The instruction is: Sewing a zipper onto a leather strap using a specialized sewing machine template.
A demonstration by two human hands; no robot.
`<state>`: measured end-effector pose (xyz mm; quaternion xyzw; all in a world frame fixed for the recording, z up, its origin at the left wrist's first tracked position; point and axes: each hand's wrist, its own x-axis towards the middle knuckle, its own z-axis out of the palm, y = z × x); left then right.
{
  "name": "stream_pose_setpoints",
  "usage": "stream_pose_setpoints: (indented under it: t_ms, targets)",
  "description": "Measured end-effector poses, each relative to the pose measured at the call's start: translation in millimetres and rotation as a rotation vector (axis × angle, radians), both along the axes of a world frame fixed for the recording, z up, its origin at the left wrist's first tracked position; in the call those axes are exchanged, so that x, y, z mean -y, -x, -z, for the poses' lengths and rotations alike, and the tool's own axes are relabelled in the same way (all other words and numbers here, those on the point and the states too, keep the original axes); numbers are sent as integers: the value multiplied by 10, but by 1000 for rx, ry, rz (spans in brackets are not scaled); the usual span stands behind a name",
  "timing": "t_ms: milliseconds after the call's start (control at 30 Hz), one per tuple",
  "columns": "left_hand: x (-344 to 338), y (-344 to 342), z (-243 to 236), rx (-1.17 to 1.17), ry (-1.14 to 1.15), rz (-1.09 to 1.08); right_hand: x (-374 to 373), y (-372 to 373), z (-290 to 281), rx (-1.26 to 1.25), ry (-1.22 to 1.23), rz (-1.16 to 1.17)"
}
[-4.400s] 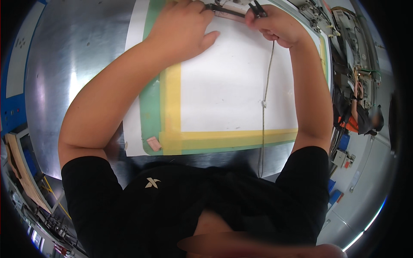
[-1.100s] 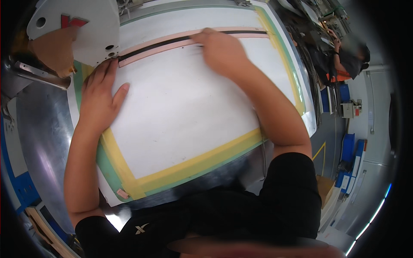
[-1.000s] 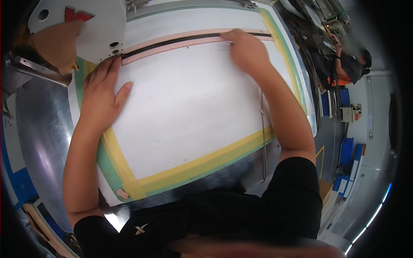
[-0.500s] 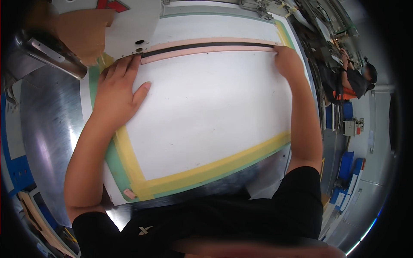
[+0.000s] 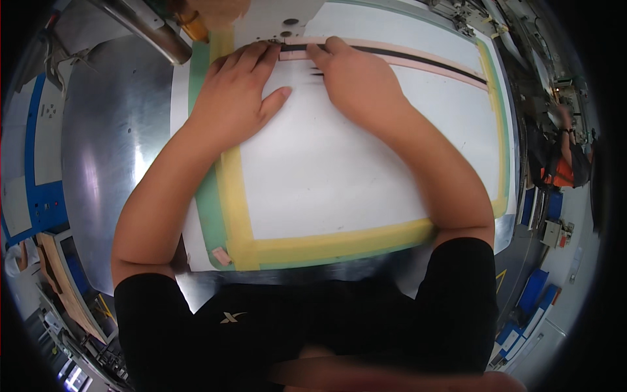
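A long pale pink strip (image 5: 418,64) with a black band (image 5: 390,52) along its middle lies across a white sheet (image 5: 313,176) bordered in yellow and green. My left hand (image 5: 238,95) is open and rests flat, its fingertips by the strip's left end and its thumb spread on the sheet. My right hand (image 5: 362,75) lies over the strip, a little right of the left hand. Two of its digits show apart, touching the strip; its other fingers are hidden under the hand. Short dark marks (image 5: 317,72) show just below the strip beside that hand.
A metal cylinder (image 5: 150,29) juts in at the upper left, above a shiny metal surface (image 5: 111,150). A white plate with holes (image 5: 271,16) lies beyond my left hand. One small pink piece (image 5: 221,255) sits at the near left corner. Another person (image 5: 565,157) is at far right.
My right hand has moved left along the strip, from its right end to near my left hand. The view has shifted, and my left hand remains at the strip's left end.
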<state>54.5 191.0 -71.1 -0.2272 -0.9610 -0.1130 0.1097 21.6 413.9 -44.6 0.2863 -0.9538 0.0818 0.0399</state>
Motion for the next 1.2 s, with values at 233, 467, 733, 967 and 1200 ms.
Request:
stream_pose_setpoints:
  t_ms: [233, 467, 733, 967, 1200]
  targets:
    - [58, -5, 47, -24, 8, 5, 63, 2, 54, -45, -26, -24]
    - [42, -1, 58, -36, -38, 17, 61, -37, -16, -18, -44, 7]
    - [69, 0, 98, -56, -16, 10, 71, -18, 5, -59, -86, -15]
    - [39, -16, 125, -46, -38, 3, 65, -26, 63, -84, -70, -18]
    - [60, -23, 131, -39, -37, -8, 62, -35, 50, -78, -62, -35]
